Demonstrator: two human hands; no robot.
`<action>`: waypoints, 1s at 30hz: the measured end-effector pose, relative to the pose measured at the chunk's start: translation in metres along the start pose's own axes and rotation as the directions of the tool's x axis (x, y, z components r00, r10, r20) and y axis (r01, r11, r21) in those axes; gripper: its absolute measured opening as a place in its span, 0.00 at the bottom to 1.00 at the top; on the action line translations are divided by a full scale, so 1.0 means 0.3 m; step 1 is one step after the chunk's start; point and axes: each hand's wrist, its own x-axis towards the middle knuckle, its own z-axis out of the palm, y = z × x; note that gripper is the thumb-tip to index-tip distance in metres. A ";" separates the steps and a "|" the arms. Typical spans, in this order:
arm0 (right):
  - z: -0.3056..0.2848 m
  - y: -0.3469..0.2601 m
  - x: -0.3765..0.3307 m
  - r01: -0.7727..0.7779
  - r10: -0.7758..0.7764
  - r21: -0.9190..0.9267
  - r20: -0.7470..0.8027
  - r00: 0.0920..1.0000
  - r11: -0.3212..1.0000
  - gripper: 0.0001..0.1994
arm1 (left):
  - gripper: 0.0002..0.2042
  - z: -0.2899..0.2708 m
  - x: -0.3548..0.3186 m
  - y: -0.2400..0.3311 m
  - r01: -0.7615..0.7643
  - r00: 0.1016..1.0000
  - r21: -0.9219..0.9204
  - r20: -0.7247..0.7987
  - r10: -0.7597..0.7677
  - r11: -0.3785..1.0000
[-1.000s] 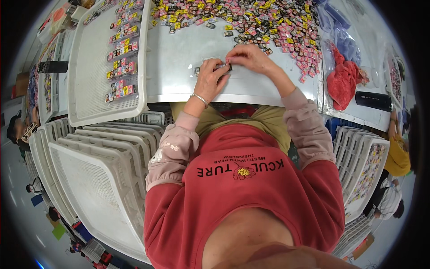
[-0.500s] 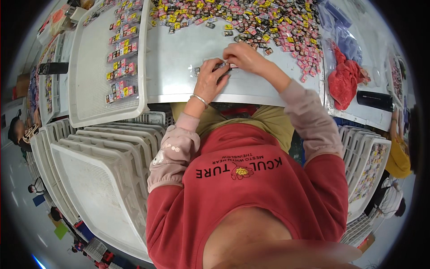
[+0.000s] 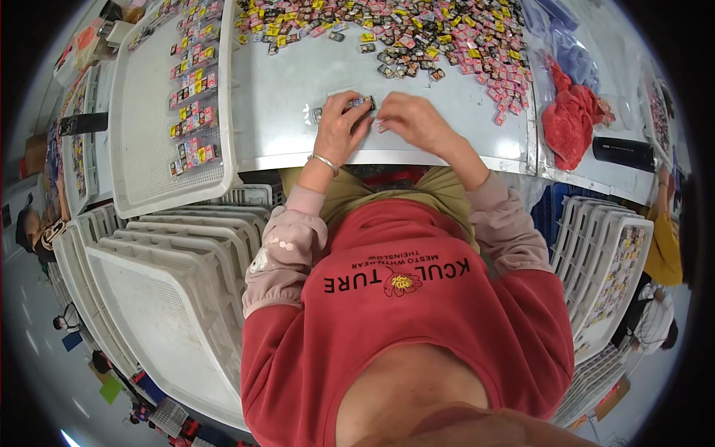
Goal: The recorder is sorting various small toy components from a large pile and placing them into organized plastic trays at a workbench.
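Near the front edge of the metal table, my left hand (image 3: 339, 130) is closed on a clear plastic strip holding small dark printed tiles (image 3: 318, 115), mostly covered by its fingers. Just to the right, my right hand (image 3: 419, 121) pinches a small pink tile (image 3: 380, 127) between thumb and fingertips, slightly apart from the strip. Beyond both hands spreads a large heap of loose pink, black and yellow tiles (image 3: 406, 46).
On the left lies a white mesh tray (image 3: 149, 141) carrying several filled strips (image 3: 195, 119). Stacked white trays (image 3: 149, 290) stand below it, with more trays (image 3: 607, 283) at right. A red cloth (image 3: 570, 130) and a black cylindrical object (image 3: 624, 151) lie on the right.
My right hand has drawn back from the strip toward the table edge, and a pink tile now shows at its fingertips. My left hand stays on the strip.
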 end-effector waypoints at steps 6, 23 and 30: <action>0.036 -0.027 -0.019 -0.098 0.108 -0.101 0.101 0.989 0.990 0.07 | 0.16 0.000 0.003 0.003 -0.039 0.999 0.021 -0.012 0.039 0.999; 0.079 0.070 0.084 -0.309 0.396 0.362 -0.197 0.897 0.879 0.06 | 0.14 0.003 -0.001 0.002 -0.014 1.000 0.037 0.000 0.014 0.999; 0.072 0.081 0.115 -0.028 0.001 -0.101 -0.256 0.967 0.994 0.05 | 0.13 0.002 -0.001 0.002 -0.018 1.000 0.057 -0.002 0.018 0.998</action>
